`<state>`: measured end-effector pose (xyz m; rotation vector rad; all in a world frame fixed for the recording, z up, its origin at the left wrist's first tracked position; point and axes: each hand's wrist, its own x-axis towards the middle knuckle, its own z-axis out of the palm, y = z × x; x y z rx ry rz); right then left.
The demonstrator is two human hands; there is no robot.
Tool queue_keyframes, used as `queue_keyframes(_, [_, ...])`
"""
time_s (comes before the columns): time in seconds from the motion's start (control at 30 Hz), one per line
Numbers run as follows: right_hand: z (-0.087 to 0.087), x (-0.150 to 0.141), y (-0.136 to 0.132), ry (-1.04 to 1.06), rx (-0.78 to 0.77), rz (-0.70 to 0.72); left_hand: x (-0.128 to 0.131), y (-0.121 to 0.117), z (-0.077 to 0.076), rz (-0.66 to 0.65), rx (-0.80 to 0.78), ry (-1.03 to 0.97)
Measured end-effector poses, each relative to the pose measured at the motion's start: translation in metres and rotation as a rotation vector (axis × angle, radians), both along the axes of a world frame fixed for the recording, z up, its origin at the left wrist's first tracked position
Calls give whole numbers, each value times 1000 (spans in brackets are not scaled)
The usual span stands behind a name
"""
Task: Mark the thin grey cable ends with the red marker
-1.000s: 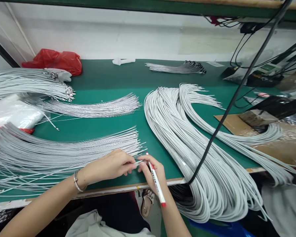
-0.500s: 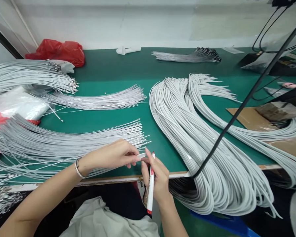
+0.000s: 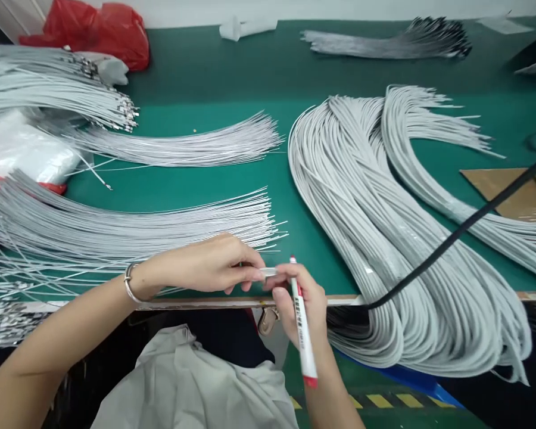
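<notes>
My left hand (image 3: pixel 209 265) is closed in a pinch on the end of a thin grey wire (image 3: pixel 268 271) near the table's front edge. My right hand (image 3: pixel 301 301) meets it there, fingers closed on the same wire end and round a white marker pen with red ends (image 3: pixel 301 319). The pen lies along the back of my right hand, tip up. A fanned bundle of thin grey wires (image 3: pixel 138 229) lies just behind my left hand. A silver bracelet (image 3: pixel 128 283) sits on my left wrist.
A green table (image 3: pixel 205 77) carries more wire bundles (image 3: pixel 183 146), a big curved heap of grey cables (image 3: pixel 384 238) hanging over the front edge, a red bag (image 3: pixel 93 30), white plastic bags (image 3: pixel 22 155), cardboard (image 3: pixel 509 190) and a black cable (image 3: pixel 464 229) crossing at right.
The view has tilted down and closer. My hands stay together on the wire end; the pen has swung from upright-left to leaning along my right hand.
</notes>
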<state>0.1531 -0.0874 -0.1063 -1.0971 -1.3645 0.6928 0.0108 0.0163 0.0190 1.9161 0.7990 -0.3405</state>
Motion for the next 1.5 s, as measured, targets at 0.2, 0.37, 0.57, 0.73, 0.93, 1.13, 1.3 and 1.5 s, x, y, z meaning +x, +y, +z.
queue_keyframes(0.2, [5, 2, 10, 89, -136, 149, 2, 0, -5, -124, 85, 31])
queue_keyframes(0.37, [-2, 4, 8, 1, -77, -7, 5, -1, -14, -107, 209, -18])
queue_keyframes(0.57, [-14, 0, 1, -63, 121, -162, 7, 9, -11, -32, -47, -43])
queue_keyframes(0.73, [-17, -5, -2, -202, 199, -115, 10, 13, -10, 18, -139, -21])
queue_keyframes(0.93, [-16, -1, -6, -306, 159, -90, 11, 13, -19, 47, -126, -9])
queue_keyframes(1.13, [-21, 11, -1, -88, 89, -126, 8, 14, -35, 34, -220, 25])
queue_keyframes(1.3, [-21, 19, 2, 268, 69, -87, 8, 16, -54, 22, -336, 101])
queue_keyframes(1.5, [-18, 20, -4, 88, -48, -92, 11, 19, -58, 16, -361, 135])
